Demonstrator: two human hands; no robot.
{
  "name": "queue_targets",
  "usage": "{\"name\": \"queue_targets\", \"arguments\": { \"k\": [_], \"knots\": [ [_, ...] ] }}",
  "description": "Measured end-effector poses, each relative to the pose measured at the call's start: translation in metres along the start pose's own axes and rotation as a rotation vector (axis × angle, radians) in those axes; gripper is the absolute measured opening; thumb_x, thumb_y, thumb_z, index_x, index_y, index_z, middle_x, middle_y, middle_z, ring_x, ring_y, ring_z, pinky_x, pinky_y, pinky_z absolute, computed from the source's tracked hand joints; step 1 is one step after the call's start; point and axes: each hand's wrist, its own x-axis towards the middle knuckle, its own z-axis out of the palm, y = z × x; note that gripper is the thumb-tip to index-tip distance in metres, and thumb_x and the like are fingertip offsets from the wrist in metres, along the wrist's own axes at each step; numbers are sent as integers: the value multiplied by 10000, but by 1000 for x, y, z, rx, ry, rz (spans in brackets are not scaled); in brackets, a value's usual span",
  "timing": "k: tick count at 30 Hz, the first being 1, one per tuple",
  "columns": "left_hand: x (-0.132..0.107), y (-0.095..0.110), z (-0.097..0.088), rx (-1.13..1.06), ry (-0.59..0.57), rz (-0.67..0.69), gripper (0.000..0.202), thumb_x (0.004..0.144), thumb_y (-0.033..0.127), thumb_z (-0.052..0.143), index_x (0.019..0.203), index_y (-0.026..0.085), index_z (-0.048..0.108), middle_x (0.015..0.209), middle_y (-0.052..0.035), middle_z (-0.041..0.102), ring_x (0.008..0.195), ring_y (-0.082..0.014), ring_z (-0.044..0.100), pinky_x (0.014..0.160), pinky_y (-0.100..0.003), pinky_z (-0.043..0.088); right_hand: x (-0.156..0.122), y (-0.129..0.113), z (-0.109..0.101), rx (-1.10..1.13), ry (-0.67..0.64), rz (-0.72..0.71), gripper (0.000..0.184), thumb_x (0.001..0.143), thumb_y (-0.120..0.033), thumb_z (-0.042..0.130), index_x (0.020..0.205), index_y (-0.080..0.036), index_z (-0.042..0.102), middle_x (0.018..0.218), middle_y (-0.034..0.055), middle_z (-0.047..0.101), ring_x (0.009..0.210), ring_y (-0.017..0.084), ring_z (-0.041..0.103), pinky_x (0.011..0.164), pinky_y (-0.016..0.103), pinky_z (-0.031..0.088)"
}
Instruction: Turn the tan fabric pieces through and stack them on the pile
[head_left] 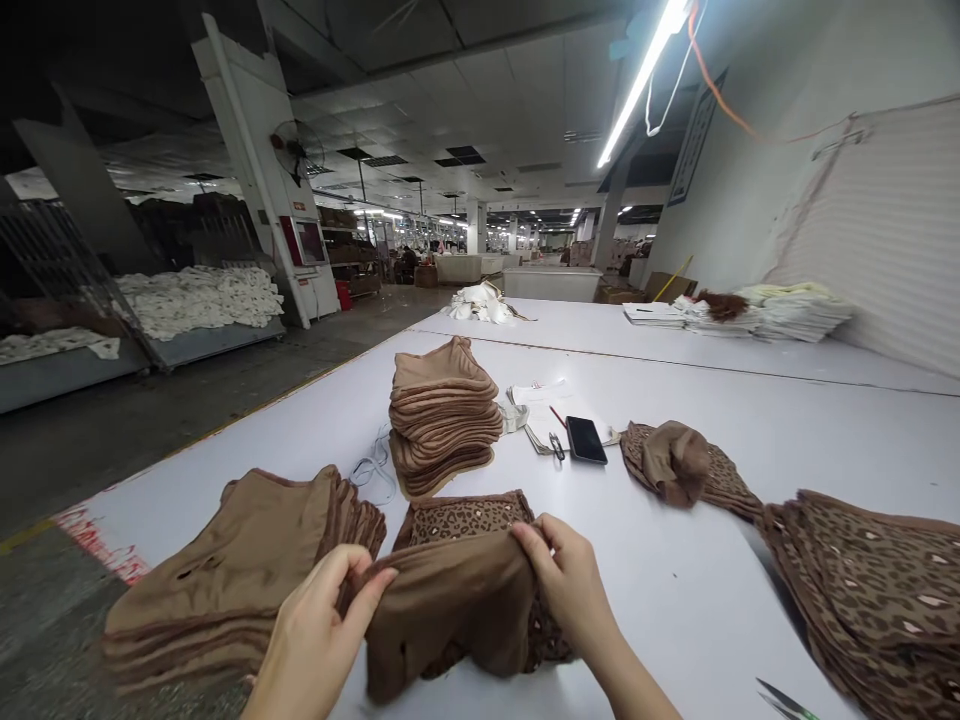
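A brown fabric piece (450, 610) with a leopard-print side (465, 518) lies on the white table (675, 590) in front of me. My left hand (319, 630) pinches its left edge, fingers closed on the cloth. My right hand (566, 580) grips its upper right edge, fingers curled over the fabric. Just left of my left hand sits a stack of plain brown pieces (225, 580).
A taller stack of brown pieces (442, 415) stands further back, with papers (547, 405), a black phone (585, 440) and small snips (556, 446) beside it. Leopard-print pieces (870, 590) pile at the right; scissors (784, 700) lie near the front edge. The floor drops away left.
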Motion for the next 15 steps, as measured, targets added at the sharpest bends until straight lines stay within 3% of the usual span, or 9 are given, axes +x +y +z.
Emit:
{"name": "queue_targets", "arguments": {
  "k": [2, 5, 8, 11, 13, 15],
  "knots": [
    [10, -2, -6, -113, -57, -35, 248, 801, 497, 557, 814, 252, 589, 745, 28, 615, 616, -161, 528, 600, -254, 404, 5, -10, 1, -14, 19, -37, 403, 868, -450, 575, 585, -210, 419, 587, -55, 387, 613, 133, 357, 585, 252, 306],
    [21, -2, -8, -360, -74, -106, 270, 791, 476, 577, 864, 218, 612, 768, 5, 630, 732, -183, 557, 665, -256, 427, 13, -25, 5, 23, -74, -80, 282, 902, -434, 521, 755, -199, 571, 725, -14, 558, 723, 161, 498, 662, 259, 398],
    [23, -1, -12, -483, -35, -141, 299, 795, 501, 579, 704, 223, 519, 622, 62, 487, 613, -133, 470, 574, -218, 398, 13, -39, 9, 61, -181, -102, 218, 900, -390, 527, 963, -203, 618, 928, 28, 648, 893, 195, 576, 786, 291, 457],
    [19, -3, -25, -545, -16, -184, 358, 817, 518, 564, 645, 230, 441, 577, 87, 416, 541, -102, 422, 506, -187, 382, 2, -50, 12, -8, -237, -136, 198, 901, -345, 533, 1019, -208, 615, 982, 39, 663, 949, 203, 594, 832, 302, 462],
    [12, -7, -41, -576, -54, -212, 295, 797, 519, 595, 744, 234, 538, 639, 63, 540, 608, -121, 537, 556, -192, 461, -10, -55, 15, -126, -241, -193, 176, 927, -338, 493, 945, -211, 614, 881, 28, 665, 849, 188, 611, 756, 281, 470],
    [0, -19, -62, -525, -82, -224, 319, 752, 540, 633, 887, 251, 637, 838, 5, 688, 818, -181, 651, 688, -215, 533, -24, -58, 22, -225, -246, -269, 208, 961, -332, 434, 899, -221, 599, 792, 13, 654, 748, 169, 612, 688, 262, 464]
  ]
}}
